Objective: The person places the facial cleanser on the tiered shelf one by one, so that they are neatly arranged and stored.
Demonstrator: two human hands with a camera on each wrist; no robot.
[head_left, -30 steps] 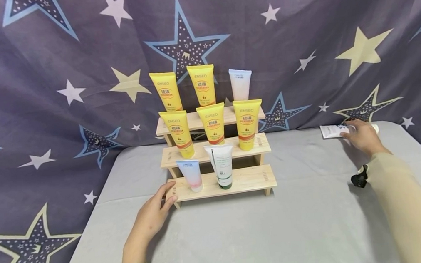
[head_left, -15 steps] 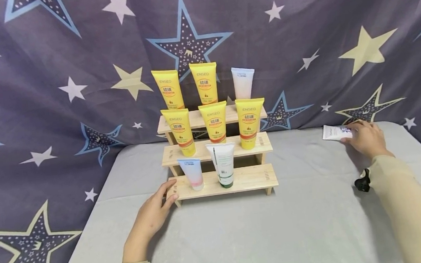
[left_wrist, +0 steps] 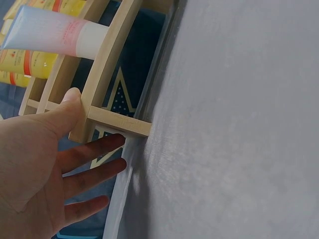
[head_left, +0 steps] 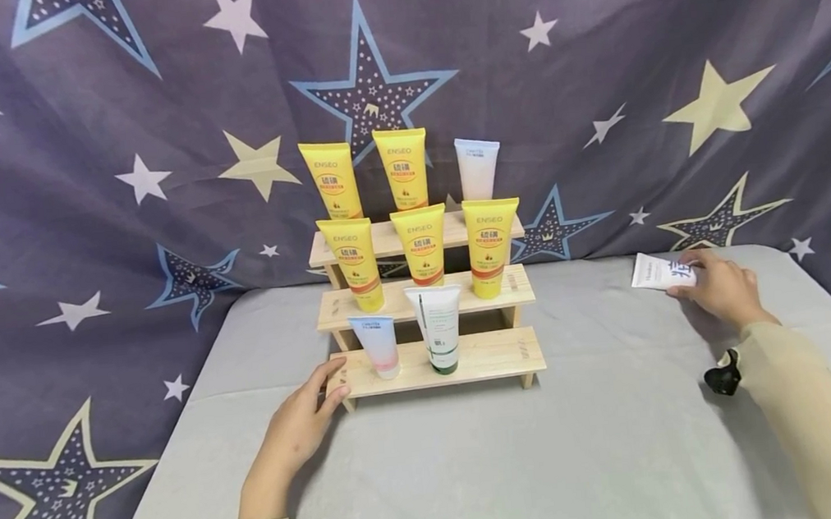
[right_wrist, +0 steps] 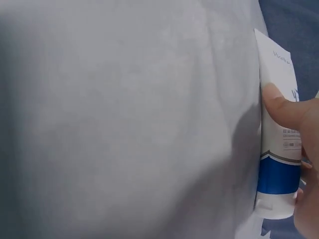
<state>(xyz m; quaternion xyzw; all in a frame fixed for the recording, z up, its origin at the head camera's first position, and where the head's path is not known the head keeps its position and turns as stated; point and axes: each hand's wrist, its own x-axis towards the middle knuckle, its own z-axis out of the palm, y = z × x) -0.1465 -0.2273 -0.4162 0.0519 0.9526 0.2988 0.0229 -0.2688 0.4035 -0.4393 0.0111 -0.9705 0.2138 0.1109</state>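
Note:
My right hand point(head_left: 726, 290) grips a white squeeze tube point(head_left: 656, 271) by its middle, at the right back of the table. In the right wrist view the thumb point(right_wrist: 284, 107) lies across the white front, above a blue band and a white cap; the fingers are mostly hidden behind it. My left hand point(head_left: 297, 430) rests at the left end of the lowest step of a wooden display stand point(head_left: 487, 360). In the left wrist view its thumb touches the step's end, while the other fingers point(left_wrist: 94, 177) stretch out spread beside the leg.
A pink-and-blue tube point(head_left: 379, 349) and a white tube with green cap point(head_left: 440, 331) stand on the lowest step. Yellow tubes point(head_left: 490, 249) fill the middle step. Up top are two yellow tubes and a pale tube point(head_left: 477, 167). A star-patterned curtain point(head_left: 565, 98) hangs behind.
The white squeeze tube's flat end has turned toward the front, and its printed face shows more. My right hand has shifted slightly forward with it. My left hand stays at the stand.

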